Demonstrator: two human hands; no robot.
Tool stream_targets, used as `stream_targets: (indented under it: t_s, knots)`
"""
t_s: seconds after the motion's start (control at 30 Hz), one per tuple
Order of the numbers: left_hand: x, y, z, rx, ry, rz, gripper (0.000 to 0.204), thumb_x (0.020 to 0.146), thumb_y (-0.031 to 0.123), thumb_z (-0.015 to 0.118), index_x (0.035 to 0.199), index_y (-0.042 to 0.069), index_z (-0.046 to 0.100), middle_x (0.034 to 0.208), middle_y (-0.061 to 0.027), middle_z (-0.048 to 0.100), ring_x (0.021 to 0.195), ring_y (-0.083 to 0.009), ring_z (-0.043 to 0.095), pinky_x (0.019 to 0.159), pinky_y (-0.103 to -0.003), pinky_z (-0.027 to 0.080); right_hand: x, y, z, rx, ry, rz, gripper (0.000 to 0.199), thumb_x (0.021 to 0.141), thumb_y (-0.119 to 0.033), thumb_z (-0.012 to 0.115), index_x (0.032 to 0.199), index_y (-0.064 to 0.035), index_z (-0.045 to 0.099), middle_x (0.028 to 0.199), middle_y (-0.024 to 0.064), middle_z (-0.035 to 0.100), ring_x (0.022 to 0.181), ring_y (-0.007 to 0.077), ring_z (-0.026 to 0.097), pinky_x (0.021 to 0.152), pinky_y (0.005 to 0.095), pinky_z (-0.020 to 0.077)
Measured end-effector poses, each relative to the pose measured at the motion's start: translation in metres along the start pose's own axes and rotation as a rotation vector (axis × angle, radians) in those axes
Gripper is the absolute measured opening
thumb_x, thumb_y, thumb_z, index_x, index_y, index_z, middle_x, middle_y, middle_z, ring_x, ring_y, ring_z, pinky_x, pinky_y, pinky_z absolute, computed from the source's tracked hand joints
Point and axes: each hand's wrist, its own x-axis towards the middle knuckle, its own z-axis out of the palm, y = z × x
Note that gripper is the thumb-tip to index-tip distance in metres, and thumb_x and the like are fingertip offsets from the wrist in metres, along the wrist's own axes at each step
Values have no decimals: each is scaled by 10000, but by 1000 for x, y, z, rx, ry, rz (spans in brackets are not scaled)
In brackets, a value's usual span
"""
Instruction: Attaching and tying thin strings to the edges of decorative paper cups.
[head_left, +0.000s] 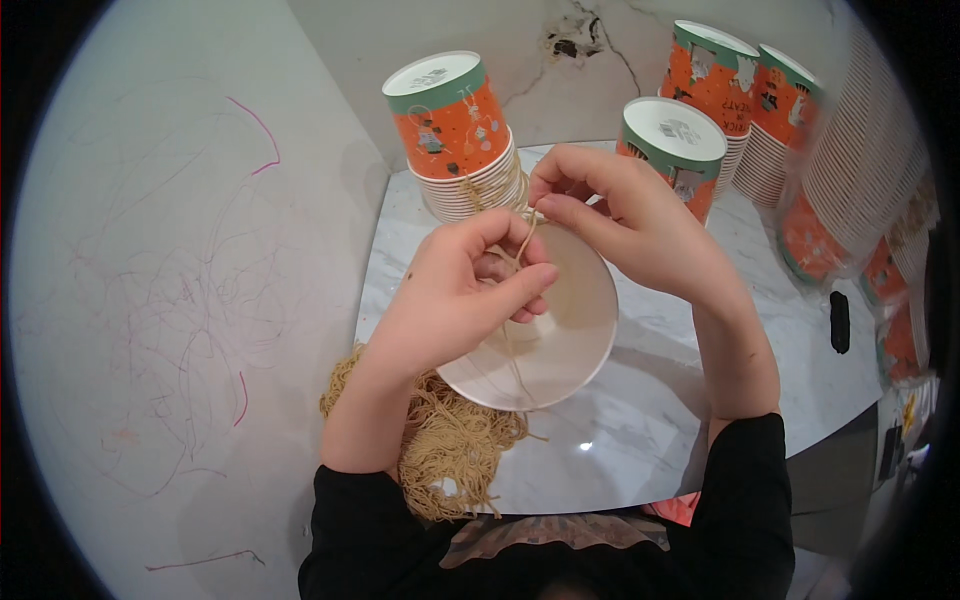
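Both my hands are raised over a round white paper tub [585,350], whose pale inside faces up. A thin tan cord [528,240] runs between them, and a strand of it trails down across the tub. My left hand [450,285] pinches the cord between thumb and curled fingers. Just above and to the right, my right hand [630,215] grips the cord's upper part with thumb and forefinger. Below my left forearm lies a loose, tangled heap of tan cord [455,450], partly hidden by that arm.
Behind my hands stands an upside-down stack of orange and green paper tubs [450,130], with tan cord against its right side. More stacks [710,85] stand at the back right, beside plastic-wrapped tubs [860,130]. A small black object [839,322] lies right. A scribbled white wall [200,250] borders the left.
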Motion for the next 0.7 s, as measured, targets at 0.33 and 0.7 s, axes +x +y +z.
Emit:
stream_targets:
  t_s: [0.33, 0.7]
  knots:
    - [-8, 2, -6, 777, 361, 436, 159, 883, 57, 715, 984, -25, 625, 924, -111, 668, 712, -186, 659, 649, -300, 532, 3, 5, 15, -61, -17, -87, 100, 968, -80, 596, 1026, 2, 596, 909, 112, 666, 862, 242, 654, 742, 361, 524]
    - [-10, 10, -19, 745, 304, 156, 128, 896, 52, 686, 960, -41, 627, 849, -104, 709, 637, -154, 677, 577, -289, 508, 5, 9, 28, -80, -116, -66, 98, 969, -57, 605, 1044, 5, 599, 947, 97, 662, 890, 201, 662, 774, 331, 546]
